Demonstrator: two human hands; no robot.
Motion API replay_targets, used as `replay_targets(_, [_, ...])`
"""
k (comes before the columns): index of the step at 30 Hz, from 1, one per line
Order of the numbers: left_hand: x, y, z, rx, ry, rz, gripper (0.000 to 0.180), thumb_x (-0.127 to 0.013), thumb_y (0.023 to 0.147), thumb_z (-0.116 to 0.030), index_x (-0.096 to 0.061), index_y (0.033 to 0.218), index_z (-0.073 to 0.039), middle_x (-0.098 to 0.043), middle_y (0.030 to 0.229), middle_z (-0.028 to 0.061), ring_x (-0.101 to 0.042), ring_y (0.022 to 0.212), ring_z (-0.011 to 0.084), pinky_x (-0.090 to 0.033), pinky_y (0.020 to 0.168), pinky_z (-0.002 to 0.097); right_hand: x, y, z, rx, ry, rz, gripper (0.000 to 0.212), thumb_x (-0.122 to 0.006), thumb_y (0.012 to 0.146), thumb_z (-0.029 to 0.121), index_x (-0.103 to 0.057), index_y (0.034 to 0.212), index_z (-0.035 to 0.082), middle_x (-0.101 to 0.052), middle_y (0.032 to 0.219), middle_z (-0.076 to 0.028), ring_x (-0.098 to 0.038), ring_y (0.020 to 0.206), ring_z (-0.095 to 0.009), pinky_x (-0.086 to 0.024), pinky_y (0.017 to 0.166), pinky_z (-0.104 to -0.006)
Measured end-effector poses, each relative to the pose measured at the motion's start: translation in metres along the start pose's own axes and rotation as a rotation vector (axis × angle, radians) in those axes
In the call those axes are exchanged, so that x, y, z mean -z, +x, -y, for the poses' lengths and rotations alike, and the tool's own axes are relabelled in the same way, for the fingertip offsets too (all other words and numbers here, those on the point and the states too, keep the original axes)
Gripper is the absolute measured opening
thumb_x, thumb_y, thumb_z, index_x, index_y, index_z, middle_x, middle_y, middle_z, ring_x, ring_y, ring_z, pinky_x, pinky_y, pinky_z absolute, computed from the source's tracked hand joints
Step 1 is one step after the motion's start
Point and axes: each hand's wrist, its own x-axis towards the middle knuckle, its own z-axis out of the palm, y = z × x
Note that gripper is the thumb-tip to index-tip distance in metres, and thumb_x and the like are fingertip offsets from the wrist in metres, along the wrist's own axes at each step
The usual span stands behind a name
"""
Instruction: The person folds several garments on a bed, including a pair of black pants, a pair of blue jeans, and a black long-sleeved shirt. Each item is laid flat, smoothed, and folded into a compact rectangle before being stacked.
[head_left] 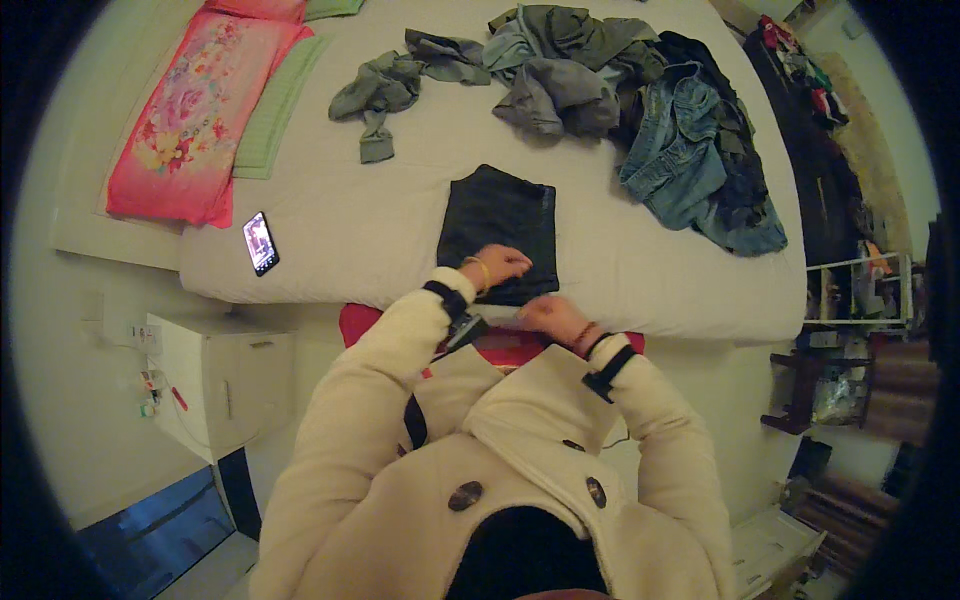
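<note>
Black garment [500,210] folded on bed [330,235], my left hand [498,265] over it, right hand [556,319] beside, can't tell if either's gripping.

Bedroom of a home, indicated by 1 pale-covered bed [335,230], 1 floral pillow [178,135] at its left, clothes [570,90] heaped toward its far side, 1 white cabinet [245,380].

a person's cream-sleeved left forearm [395,335] and right forearm [655,400] angle inward from the lower frame, bringing the left hand [500,266], fingers bent toward the right, near center; the right hand [555,318] curls loosely just below, the two apart.
</note>
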Motion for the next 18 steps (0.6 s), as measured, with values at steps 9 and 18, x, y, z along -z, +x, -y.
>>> replay_targets(9, [0.000, -0.052, 0.036, 0.187, 0.847, -0.305, 0.061, -0.046, 0.079, -0.043, -0.025, 0.130, -0.017, -0.020, 0.134, 0.0189, -0.027, 0.118, 0.0363, -0.025, 0.096, 0.0431, 0.040, 0.072, -0.055, -0.260, 0.898, -0.209, 0.045, -0.060, 0.075, 0.034, -0.051, 0.104, 0.000, -0.057, 0.099, -0.007, -0.054, 0.089, -0.018, -0.041, 0.082, -0.0304])
replay_targets(18, [0.014, -0.039, 0.049, 0.133, 0.583, -0.312, 0.062, -0.046, 0.078, -0.046, -0.030, 0.128, -0.013, -0.027, 0.129, 0.0226, -0.035, 0.113, 0.0370, -0.028, 0.095, 0.0393, 0.036, 0.078, -0.011, -0.278, 0.792, -0.254, 0.047, -0.068, 0.065, 0.019, -0.051, 0.104, -0.001, -0.058, 0.095, -0.010, -0.056, 0.082, -0.020, -0.044, 0.075, -0.0301])
